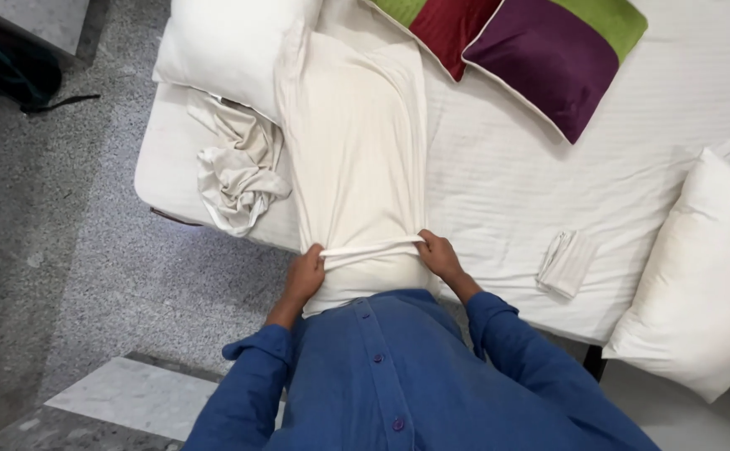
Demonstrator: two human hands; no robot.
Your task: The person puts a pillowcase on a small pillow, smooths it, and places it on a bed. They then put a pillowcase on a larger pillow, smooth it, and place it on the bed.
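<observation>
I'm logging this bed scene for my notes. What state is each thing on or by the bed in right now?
Cream pillowcase: stretched over a pillow, its open end pinched at both corners.
Left hand: gripping the pillowcase hem.
Right hand: gripping the pillowcase hem.
Crumpled cloth: bunched up, lying loose.
Folded cloth: neatly folded, flat on the sheet.
Bare white pillow: leaning off the bed edge.
Purple and green cushion: lying flat.

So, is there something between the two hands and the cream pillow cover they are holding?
No, nothing visible. The left hand and the right hand both grip the open edge of the cream pillow cover directly. The crumpled cloth lies apart, beside it on the bed.
</observation>
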